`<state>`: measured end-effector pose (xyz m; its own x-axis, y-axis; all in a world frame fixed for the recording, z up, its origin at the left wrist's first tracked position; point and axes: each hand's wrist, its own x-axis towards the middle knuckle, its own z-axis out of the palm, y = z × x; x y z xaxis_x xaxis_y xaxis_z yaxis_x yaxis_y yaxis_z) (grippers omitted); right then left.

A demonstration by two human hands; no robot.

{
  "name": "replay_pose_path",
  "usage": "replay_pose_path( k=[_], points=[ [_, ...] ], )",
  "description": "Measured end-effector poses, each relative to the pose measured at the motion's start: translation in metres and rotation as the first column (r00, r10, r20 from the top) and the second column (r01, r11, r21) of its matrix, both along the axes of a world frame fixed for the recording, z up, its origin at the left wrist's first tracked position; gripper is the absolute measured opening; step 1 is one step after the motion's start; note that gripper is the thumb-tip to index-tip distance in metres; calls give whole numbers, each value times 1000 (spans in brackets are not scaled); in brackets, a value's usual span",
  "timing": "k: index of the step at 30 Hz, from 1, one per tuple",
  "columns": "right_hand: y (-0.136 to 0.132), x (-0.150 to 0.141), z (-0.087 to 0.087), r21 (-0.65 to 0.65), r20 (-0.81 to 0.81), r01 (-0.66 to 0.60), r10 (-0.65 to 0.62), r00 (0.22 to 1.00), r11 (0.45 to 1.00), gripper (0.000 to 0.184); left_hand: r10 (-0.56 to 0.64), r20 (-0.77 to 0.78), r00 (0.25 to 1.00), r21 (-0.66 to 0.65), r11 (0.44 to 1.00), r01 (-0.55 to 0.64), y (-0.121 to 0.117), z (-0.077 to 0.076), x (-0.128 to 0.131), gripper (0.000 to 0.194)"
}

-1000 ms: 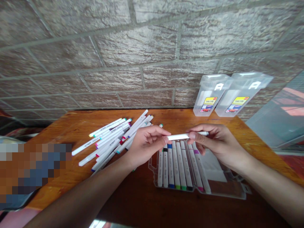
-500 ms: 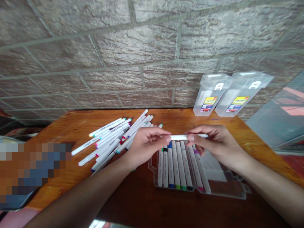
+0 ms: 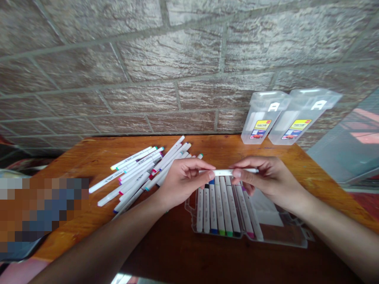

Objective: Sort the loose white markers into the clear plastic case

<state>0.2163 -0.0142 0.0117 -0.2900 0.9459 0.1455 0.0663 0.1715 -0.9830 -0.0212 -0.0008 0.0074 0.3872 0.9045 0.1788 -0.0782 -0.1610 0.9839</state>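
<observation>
A white marker (image 3: 224, 172) lies level between my two hands, above the far edge of an open clear plastic case (image 3: 291, 238). My left hand (image 3: 185, 179) pinches its left end between thumb and fingers. On the right part of the same marker, my right hand (image 3: 263, 177) is closed, thumb in front. Below it, several white markers (image 3: 220, 209) stand side by side in the case, with blue, green, black and pink ends towards me. The case's right side holds a pale sheet-like patch (image 3: 268, 211). My fingers hide the held marker's ends in part.
Left of my hands, a loose pile of white markers (image 3: 139, 175) with coloured ends lies on the wooden table (image 3: 74, 165). Two clear upright containers (image 3: 256, 122) with yellow labels stand at the back right against the stone-patterned wall (image 3: 195, 102). A blurred-out patch covers the left edge.
The marker appears turned slightly in my fingers, and a small mark now shows on its barrel. Both hands stay in nearly the same place.
</observation>
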Motion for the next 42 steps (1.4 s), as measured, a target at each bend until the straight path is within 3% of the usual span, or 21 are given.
replay_pose_path(
  k=[7, 18, 23, 28, 42],
  points=[
    [-9, -7, -3, 190, 145, 63, -92, 985, 980, 17, 9, -12, 1000, -10, 1000, -9, -5, -2, 5, 17],
    [-17, -13, -10, 403, 261, 2, -117, 958, 915, 8, -58, -87, 995, 122, 990, 68, -14, -8, 7, 11],
    [-16, -13, -9, 363, 265, -3, -100, 959, 932, 10, -98, -63, 993, 136, 985, 106, -15, -9, 6, 12],
    [-17, -12, -11, 218, 197, -17, -27, 980, 976, 13, -123, -45, 991, 116, 985, 128, -17, -7, 7, 11],
    [-18, -14, -7, 61, 22, -31, 29, 999, 998, 13, -34, -4, 999, 54, 998, 34, -13, -2, 8, 6]
  ],
)
